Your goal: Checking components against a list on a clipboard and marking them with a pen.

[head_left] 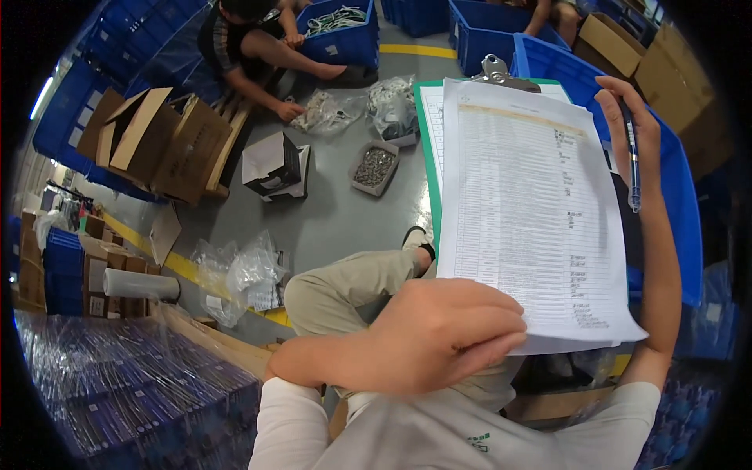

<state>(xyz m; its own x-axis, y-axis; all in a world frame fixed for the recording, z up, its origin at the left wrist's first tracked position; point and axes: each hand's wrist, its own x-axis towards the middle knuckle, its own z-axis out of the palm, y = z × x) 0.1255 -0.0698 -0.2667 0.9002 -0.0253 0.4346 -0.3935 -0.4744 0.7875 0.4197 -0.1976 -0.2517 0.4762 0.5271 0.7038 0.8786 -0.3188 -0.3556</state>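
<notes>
A green clipboard [427,141] with a metal clip [495,70] at its top lies tilted in front of me. On it is a white printed sheet [517,211], covered by a dense table with handwritten marks down its right side; its lower edge curls up. My left hand [446,333] is closed at the sheet's lower left, thumb and forefinger pinched on the paper. At the clipboard's upper right edge, my right hand [630,117] holds a pen [633,168] pointing down. That forearm passes alongside the sheet's right edge.
A blue bin [681,235] stands at right, cardboard boxes [681,74] beyond. On the floor are a tray of small metal parts [376,168], a black-and-white box [272,166] and plastic bags [243,270]. A co-worker [251,55] sits at far left, one hand near a bag.
</notes>
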